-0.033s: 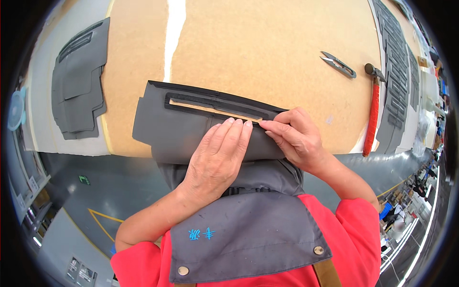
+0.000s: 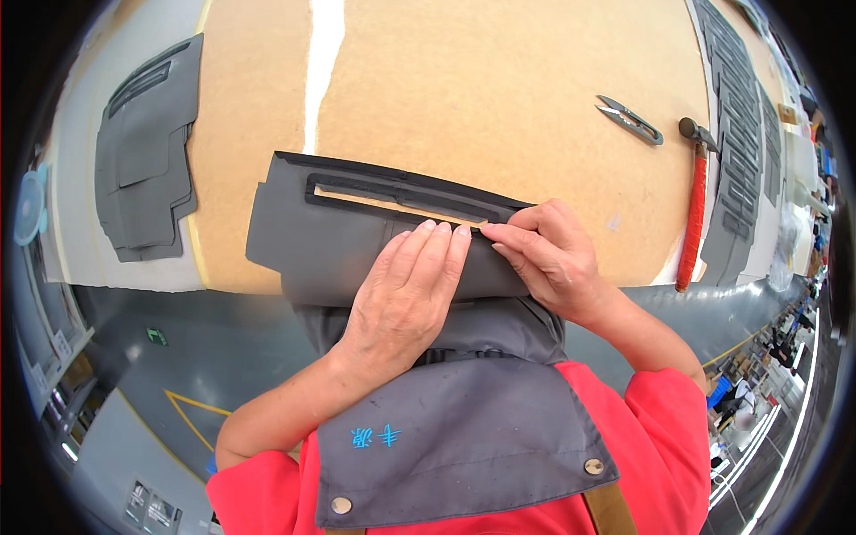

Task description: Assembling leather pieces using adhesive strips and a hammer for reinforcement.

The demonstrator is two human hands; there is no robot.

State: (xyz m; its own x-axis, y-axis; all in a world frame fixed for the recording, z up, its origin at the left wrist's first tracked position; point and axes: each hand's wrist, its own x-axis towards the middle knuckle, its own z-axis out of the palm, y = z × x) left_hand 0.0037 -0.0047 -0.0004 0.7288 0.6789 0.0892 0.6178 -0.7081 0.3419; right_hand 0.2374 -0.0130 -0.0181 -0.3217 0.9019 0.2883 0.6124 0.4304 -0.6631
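A dark grey panel (image 2: 325, 241), leather-like and thin, lies along the table's near edge, its near side bending down over it. A long slot with a black border (image 2: 357, 205) runs through its far part, and pale table shows through the opening. My left hand (image 2: 401, 290) rests flat on the panel, fingers stretched together, tips just below the slot. Beside it, my right hand (image 2: 553, 259) pinches thumb and forefinger at the border near the slot's right end. Exactly what lies between those fingertips is hidden.
Similar grey panels (image 2: 143, 201) are stacked on the left of the table (image 2: 481, 80). To the right lie thread snips (image 2: 631, 121) and a hammer (image 2: 694, 205) with a red handle. More slotted grey pieces (image 2: 738, 134) line the far right.
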